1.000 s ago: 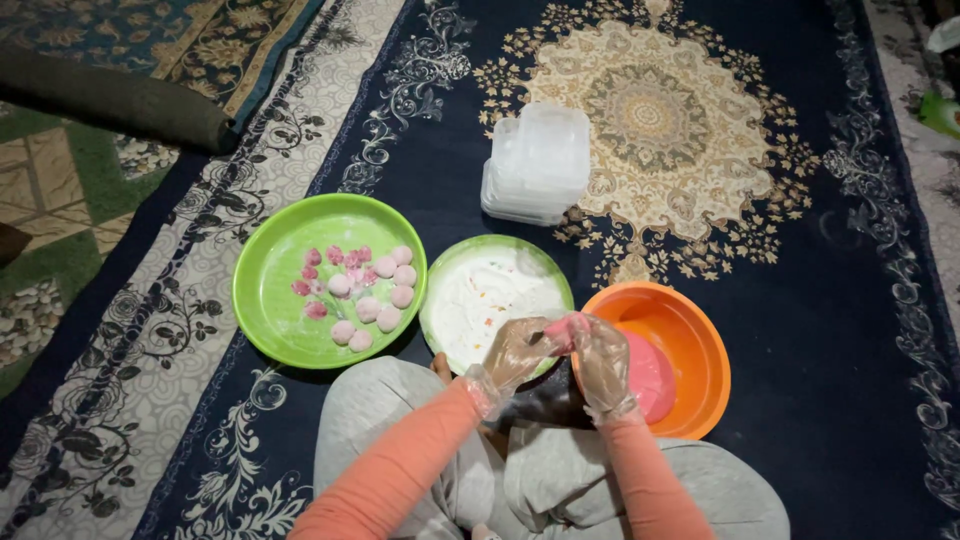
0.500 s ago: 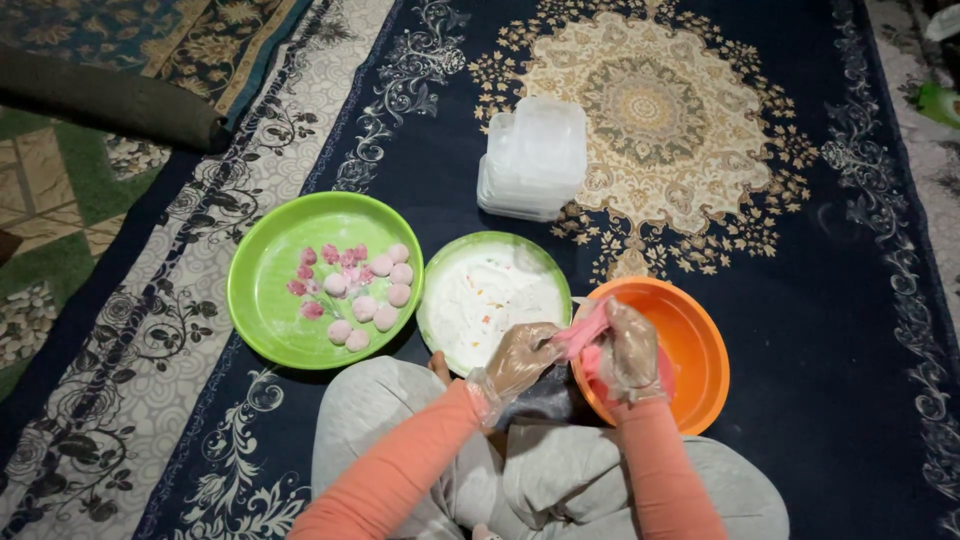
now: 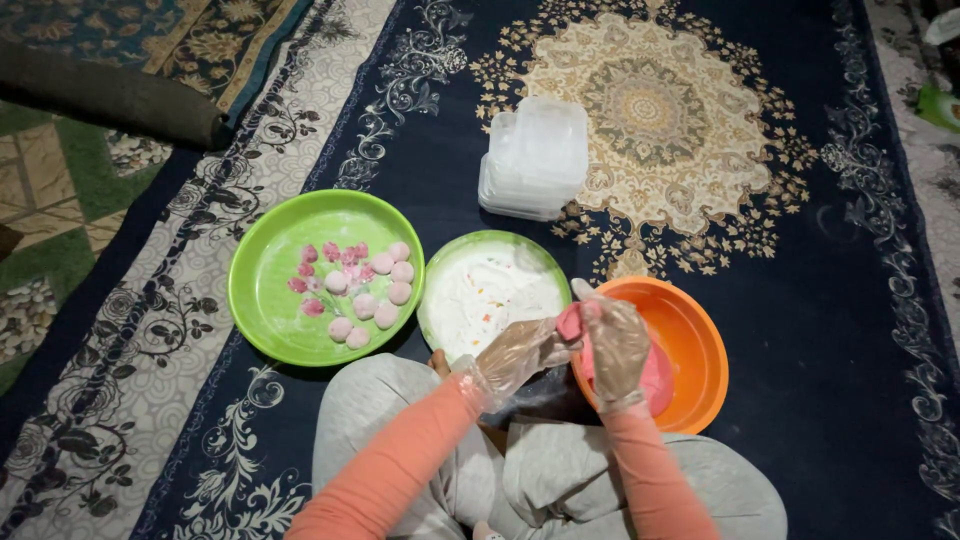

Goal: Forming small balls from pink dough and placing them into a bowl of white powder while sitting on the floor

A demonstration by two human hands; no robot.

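Both my hands wear thin clear plastic gloves. My right hand (image 3: 618, 340) grips a lump of pink dough (image 3: 570, 322) at the near rim of an orange bowl (image 3: 705, 350) that holds more pink dough (image 3: 658, 378). My left hand (image 3: 520, 352) pinches the same lump from the left, over the edge of a green plate (image 3: 495, 245) dusted with white flour. A larger green plate (image 3: 270, 290) to the left carries several small pink and white dough balls (image 3: 362, 290).
A stack of clear plastic containers (image 3: 535, 160) stands on the dark blue patterned carpet (image 3: 840, 300) beyond the plates. My grey-trousered knees (image 3: 600, 480) fill the bottom. A rolled dark cushion (image 3: 110, 95) lies at the far left.
My hands have shifted right, from over the floured plate's edge to the orange bowl's rim, still working the pink dough between them.
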